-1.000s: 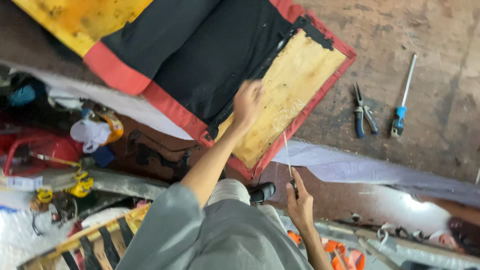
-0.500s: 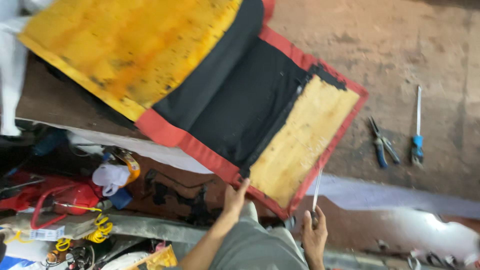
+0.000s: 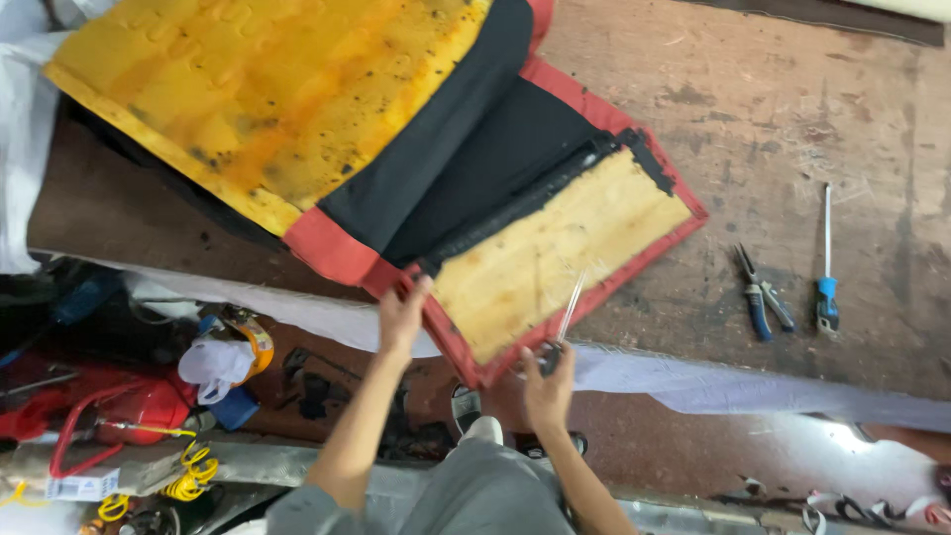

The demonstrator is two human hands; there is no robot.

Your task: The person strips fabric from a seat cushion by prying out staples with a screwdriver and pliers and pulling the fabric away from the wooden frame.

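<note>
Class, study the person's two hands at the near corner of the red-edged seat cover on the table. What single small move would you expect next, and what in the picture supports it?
Probably working the thin tool under the red edge of the seat cover. The right hand holds that tool with its tip over the yellow foam by the corner, while the left hand pinches the red edge beside it, steadying the spot.

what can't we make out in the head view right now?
- Thin tool in the right hand: motion-blurred, its type and tip unreadable.
- Left hand: fingertips curl over the red cover edge, so the grip underneath is hidden.
- Yellow foam: cut off by the top edge.
- Clutter under the table, around the red hose: too dark and small to identify.
</note>
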